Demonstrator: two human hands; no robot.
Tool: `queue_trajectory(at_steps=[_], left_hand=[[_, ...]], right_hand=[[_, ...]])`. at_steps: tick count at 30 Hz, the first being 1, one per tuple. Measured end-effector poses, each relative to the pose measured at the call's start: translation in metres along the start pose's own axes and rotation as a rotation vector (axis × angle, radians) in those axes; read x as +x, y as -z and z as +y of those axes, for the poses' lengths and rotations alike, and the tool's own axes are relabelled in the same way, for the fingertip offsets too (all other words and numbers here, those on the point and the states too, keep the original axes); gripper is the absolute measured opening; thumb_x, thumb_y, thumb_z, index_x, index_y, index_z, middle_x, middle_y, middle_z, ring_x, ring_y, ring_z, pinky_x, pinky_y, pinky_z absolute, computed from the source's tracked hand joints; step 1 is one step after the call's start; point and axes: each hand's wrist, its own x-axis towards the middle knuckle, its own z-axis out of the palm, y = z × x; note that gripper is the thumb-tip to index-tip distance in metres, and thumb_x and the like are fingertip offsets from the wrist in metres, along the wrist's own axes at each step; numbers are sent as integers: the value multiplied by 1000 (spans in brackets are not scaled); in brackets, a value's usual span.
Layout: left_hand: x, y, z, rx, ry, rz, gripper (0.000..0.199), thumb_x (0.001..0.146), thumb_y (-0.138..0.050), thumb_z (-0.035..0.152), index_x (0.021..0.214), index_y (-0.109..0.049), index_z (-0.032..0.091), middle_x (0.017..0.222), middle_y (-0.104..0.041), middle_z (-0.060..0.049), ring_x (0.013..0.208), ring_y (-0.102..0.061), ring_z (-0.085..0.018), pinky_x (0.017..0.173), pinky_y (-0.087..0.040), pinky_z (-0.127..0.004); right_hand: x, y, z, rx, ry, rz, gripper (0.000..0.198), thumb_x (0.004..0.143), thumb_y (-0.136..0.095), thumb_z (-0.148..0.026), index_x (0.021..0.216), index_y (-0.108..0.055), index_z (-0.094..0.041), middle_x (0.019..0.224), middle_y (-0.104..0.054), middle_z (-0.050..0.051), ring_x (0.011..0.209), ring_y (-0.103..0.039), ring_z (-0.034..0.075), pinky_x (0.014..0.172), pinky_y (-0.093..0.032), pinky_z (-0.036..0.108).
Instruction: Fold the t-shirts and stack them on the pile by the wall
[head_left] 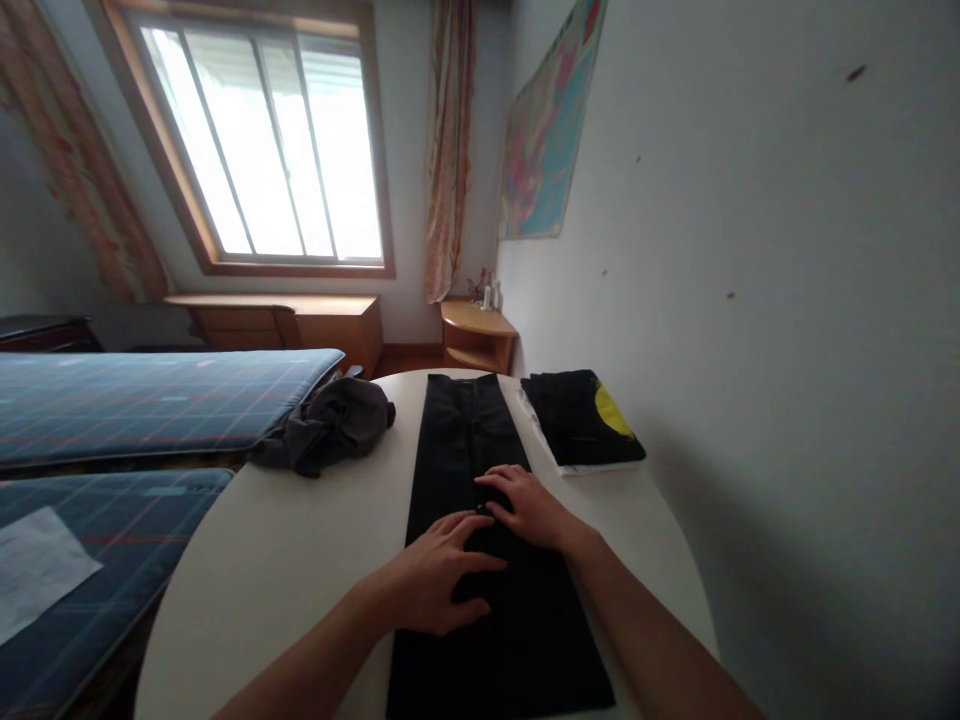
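A pair of black trousers (502,640) lies flat and lengthwise on the round white table (300,580), its waistband at the far end. My left hand (442,570) rests over the middle of the cloth with its fingers spread. Just beyond it, my right hand (525,500) is on the trousers too, fingers apart and bent a little, near a small fastening at the centre. The fingertips of both hands come close together there. Neither hand appears to grip the fabric.
A folded stack of clothes (577,420), black with a yellow patch over white, sits at the table's far right. A crumpled dark grey garment (341,420) lies at the far left edge. Plaid mattresses (150,400) stand left; a white wall (787,350) borders the right.
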Motion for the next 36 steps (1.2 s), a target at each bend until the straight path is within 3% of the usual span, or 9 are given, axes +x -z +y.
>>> queue_trajectory(at_steps=[5,7,9,11,15,22,27,32,36], left_hand=[[1,6,4,-59,-61,9,37,87,-67,33,123,-68,34,128,-62,-3,115,-60,-23,106,-46,-41],[3,4,5,-40,-56,34,39,87,-65,29,126,-66,34,132,-60,-3,122,-57,-25,109,-44,-43],[5,1,5,2,-35,28,52,82,-70,29,133,-61,34,148,-48,-5,139,-42,-33,115,-34,-53],[5,0,6,20,0,-26,64,78,-74,31,139,-55,36,158,-35,-7,146,-28,-40,117,-26,-61],[4,3,9,4,22,-97,62,77,-76,38,136,-58,39,158,-36,-7,145,-31,-40,115,-30,-60],[4,6,10,-30,-4,-66,83,69,-78,59,142,-52,32,150,-46,-11,134,-45,-36,112,-36,-55],[4,5,9,-58,34,-99,90,67,-76,67,145,-50,32,159,-33,-12,142,-34,-41,113,-31,-60],[6,5,9,-52,61,-150,92,67,-75,69,147,-47,32,163,-23,-13,146,-26,-42,114,-28,-62],[6,5,9,-53,47,-132,92,66,-76,68,147,-47,33,164,-23,-12,146,-26,-43,114,-29,-62]], right_hand=[[-1,12,-5,118,-48,-75,34,88,-64,-30,121,-67,-22,98,-72,4,90,-65,19,85,-51,32],[-1,13,-6,155,-83,-105,28,91,-59,-31,117,-68,-22,85,-72,1,75,-66,16,74,-51,28],[0,10,-5,135,-61,-72,25,92,-57,-30,113,-70,-23,91,-74,2,83,-67,18,80,-51,30],[1,6,-2,77,-22,12,27,92,-57,-27,116,-69,-22,111,-72,6,107,-64,21,97,-47,34],[4,-3,4,-42,-57,31,43,95,-52,-26,138,-56,-21,140,-58,9,131,-49,23,112,-36,40],[29,-3,-2,-270,-234,4,41,102,-37,-25,137,-57,-23,125,-66,8,111,-62,22,98,-44,32],[53,-5,-2,-353,-369,-12,36,98,-49,-36,129,-61,-22,121,-70,9,106,-67,23,91,-45,32],[69,-10,-6,-401,-460,3,21,93,-53,-26,105,-67,-16,102,-74,13,98,-69,26,89,-44,35],[77,-12,-10,-395,-514,57,21,95,-48,-25,105,-64,-14,98,-74,15,94,-70,26,86,-43,35]])
